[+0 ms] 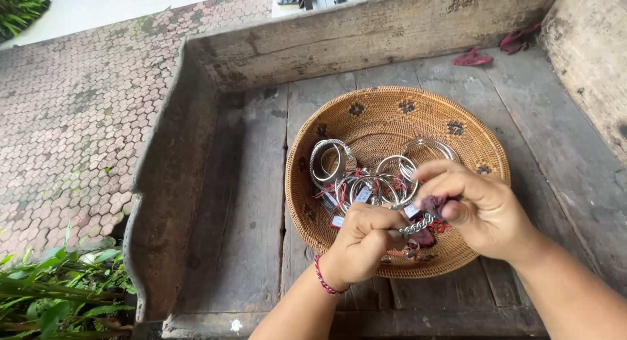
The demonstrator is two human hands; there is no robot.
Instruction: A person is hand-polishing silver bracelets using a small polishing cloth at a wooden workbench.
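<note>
My left hand [361, 241] is closed around one end of a twisted silver bracelet [415, 225] over the near side of a round woven basket [385, 115]. My right hand [475, 208] pinches a small dark red cloth [432, 203] against the bracelet's other end. Several silver bangles [328, 160] with red strings and small tags lie in the basket behind my hands. A red braided cord circles my left wrist.
The basket rests in a weathered wooden trough [241, 203] with raised sides. Two dark red cloth scraps [471, 58] lie at its far right corner. Brick paving [72, 118] spreads to the left, with green plants [59, 288] at the lower left.
</note>
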